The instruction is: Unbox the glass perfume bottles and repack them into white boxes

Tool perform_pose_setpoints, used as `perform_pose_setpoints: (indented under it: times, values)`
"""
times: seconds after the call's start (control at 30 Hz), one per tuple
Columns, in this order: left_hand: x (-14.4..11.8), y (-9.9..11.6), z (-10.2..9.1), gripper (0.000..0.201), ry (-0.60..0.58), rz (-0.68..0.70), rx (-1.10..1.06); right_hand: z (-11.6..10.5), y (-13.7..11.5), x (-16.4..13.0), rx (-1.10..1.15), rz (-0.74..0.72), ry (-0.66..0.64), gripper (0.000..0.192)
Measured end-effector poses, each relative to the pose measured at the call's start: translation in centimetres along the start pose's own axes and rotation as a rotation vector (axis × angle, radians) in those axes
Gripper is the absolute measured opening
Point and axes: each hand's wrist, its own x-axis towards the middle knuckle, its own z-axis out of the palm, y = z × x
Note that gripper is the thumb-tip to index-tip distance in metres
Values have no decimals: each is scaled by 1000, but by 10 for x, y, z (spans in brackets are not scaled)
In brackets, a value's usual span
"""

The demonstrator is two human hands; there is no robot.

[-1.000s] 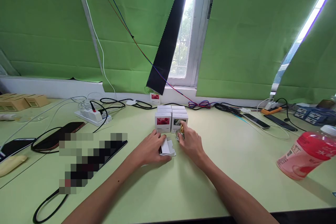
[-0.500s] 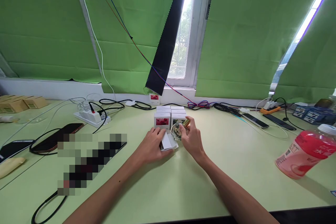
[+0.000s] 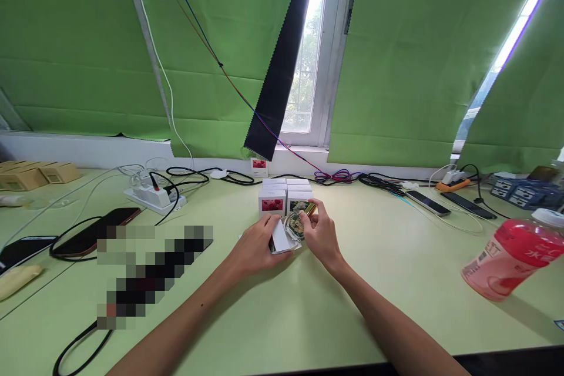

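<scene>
My left hand (image 3: pixel 255 245) is wrapped round a small white box (image 3: pixel 280 238) that lies on its side, its open end and flaps toward the right. In my right hand (image 3: pixel 321 232) is a round clear glass bottle (image 3: pixel 294 225) with a gold cap (image 3: pixel 310 209), which looks like a perfume bottle. Fingers and thumb pinch it near the cap. The bottle's base is right at the box's open end; whether any of it is inside I cannot tell. Just behind stand several white boxes (image 3: pixel 272 204) in two rows, with flower pictures on their fronts.
A pink drink bottle (image 3: pixel 511 255) stands at the right. Phones (image 3: pixel 427 202) with cables lie at the back right. On the left are a power strip (image 3: pixel 154 194), a dark phone (image 3: pixel 97 229) and brown boxes (image 3: pixel 37 174). Black cables (image 3: pixel 381 182) run along the wall.
The glass bottle has come slightly down and left, closer to the box's open end. My left hand and the box have hardly moved.
</scene>
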Motion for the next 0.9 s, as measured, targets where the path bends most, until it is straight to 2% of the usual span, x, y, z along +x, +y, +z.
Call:
perform_pose_setpoints:
  times: [0.3,0.9]
  values:
    - [-1,4,2,51,5,19,5,5,9,1,91,67,-2,30]
    - [-2,3,7,52,94,-2,-31,15,15,-6,261,180,-25,37]
